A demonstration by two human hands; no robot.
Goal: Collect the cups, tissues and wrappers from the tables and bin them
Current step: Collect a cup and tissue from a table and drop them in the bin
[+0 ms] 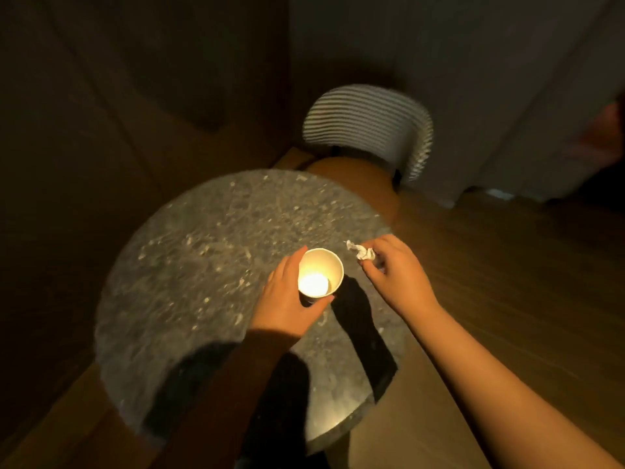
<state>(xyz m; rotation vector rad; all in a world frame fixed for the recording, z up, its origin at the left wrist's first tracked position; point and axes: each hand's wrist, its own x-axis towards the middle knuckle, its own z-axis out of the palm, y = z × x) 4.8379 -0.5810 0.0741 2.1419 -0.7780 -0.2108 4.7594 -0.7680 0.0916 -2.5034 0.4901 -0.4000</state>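
A white paper cup (323, 269) stands upright on the round grey speckled table (203, 252), its open top facing me and brightly lit inside. My left hand (287, 299) wraps around its left side and base. Just right of the cup, near the table's right edge, my right hand (392, 275) pinches a crumpled white tissue (363, 252) between thumb and fingers. The tissue sticks out to the left of the fingertips, level with the cup's rim.
A chair with a ribbed white backrest (368, 126) and an orange seat (351, 177) stands behind the table. Wooden floor (507, 282) runs to the right. Pale curtains (490, 79) hang at the back right. The surroundings are dim.
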